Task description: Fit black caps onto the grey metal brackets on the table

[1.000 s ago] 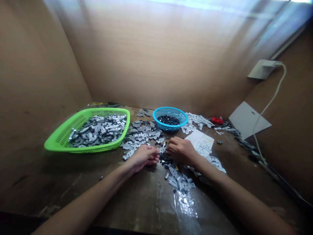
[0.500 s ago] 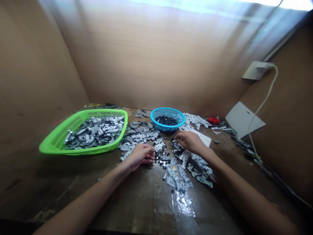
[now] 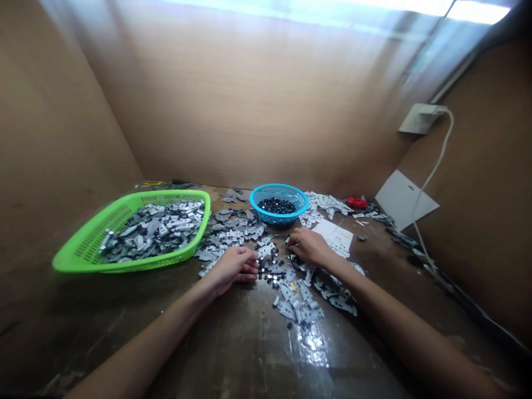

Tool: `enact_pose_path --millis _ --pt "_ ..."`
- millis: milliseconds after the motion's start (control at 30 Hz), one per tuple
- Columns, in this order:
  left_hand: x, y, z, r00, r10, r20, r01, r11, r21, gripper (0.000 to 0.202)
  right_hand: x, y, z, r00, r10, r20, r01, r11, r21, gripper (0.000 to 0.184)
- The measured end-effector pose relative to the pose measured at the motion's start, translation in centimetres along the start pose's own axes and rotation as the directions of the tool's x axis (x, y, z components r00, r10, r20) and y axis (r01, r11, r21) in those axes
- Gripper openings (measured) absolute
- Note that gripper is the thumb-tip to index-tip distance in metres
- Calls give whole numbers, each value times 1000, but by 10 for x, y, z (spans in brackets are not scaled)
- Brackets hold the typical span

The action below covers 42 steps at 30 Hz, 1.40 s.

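My left hand rests low over the table, thumb and forefinger pinched together at the left edge of small black round parts. Whatever the pinch holds is too small to make out. My right hand is bent down over the flat grey pieces to the right of those parts, fingers curled together; its fingertips are partly hidden. Between and in front of the hands lie flat light-grey plastic pieces with small holes. Behind the hands stands a round blue basket of small shiny black parts.
A green basket heaped with grey pieces stands left. More grey pieces lie beside it. A white card, a red object and a leaning white board are to the right, near a white cable. Wooden panels enclose the table.
The view has shifted slightly. My right hand has moved a little left and nearer, uncovering more of the white card. My left hand keeps its pinch in nearly the same place.
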<state>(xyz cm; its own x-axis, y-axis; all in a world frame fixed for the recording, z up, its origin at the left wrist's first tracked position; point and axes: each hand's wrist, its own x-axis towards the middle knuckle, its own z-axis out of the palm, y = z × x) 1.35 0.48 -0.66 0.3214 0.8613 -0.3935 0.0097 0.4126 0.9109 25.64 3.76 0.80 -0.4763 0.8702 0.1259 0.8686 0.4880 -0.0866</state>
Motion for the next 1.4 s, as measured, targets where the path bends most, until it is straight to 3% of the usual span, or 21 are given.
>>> enact_pose_path --millis 267,567,833,1167,1400 --pt "-3 1 1 1000 -6 7 6 1000 7 27 2 4 2 998 -66 12 65 997 51 14" --pt "-2 1 0 1000 2 11 -2 1000 3 28 -1 11 -15 977 -198 80 186 972 141 15" --pt "-3 2 1 1000 -10 5 10 1000 13 30 -1 2 -5 982 -181 44 176 979 100 16" --pt "-4 3 1 1000 -6 11 6 1000 23 34 -4 -2 -20 971 -239 -20 237 937 255 17" --pt "-6 4 2 1000 -15 -5 15 1000 14 34 -6 -6 -31 969 -246 7 239 947 213 18"
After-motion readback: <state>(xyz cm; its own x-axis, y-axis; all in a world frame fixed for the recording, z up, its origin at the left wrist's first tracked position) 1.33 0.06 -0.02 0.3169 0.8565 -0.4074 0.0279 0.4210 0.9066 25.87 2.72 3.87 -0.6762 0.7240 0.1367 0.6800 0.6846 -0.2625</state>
